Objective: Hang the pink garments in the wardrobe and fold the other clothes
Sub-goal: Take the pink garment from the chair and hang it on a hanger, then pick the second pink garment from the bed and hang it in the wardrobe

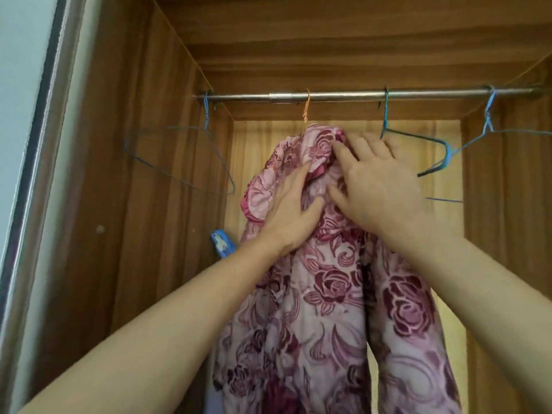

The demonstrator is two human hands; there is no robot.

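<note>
While the pink garment (343, 294) hangs bunched from an orange hanger (306, 110) on the wardrobe rail (358, 95), both hands work at its top. The left hand (291, 210) lies flat against the left shoulder of the cloth, fingers straight and together, thumb spread toward the middle. The right hand (378, 186) presses on the upper right of the bundle with fingers mostly straight and slightly apart; whether any fingertip pinches a fold underneath cannot be told.

The likeliest trouble is that the cloth is heaped at the hanger's neck and not spread along its arms, so once the hands let go it may slide off one side and drop to the wardrobe floor. The hanger's hook looks thin, and a sideways tug while smoothing could lift it off the rail. The right hand is near a blue hanger (418, 144); a snag there could drag that one along or tangle the fabric.

As for what holds what, the wardrobe (149, 174) is the only container in view. Toward its left wall an empty wire hanger (179, 156) hangs from the rail, two blue ones hang toward the right wall, and a small blue item (221, 242) sits low by the left wall. The pink garment hangs between them, near the rail's middle.
</note>
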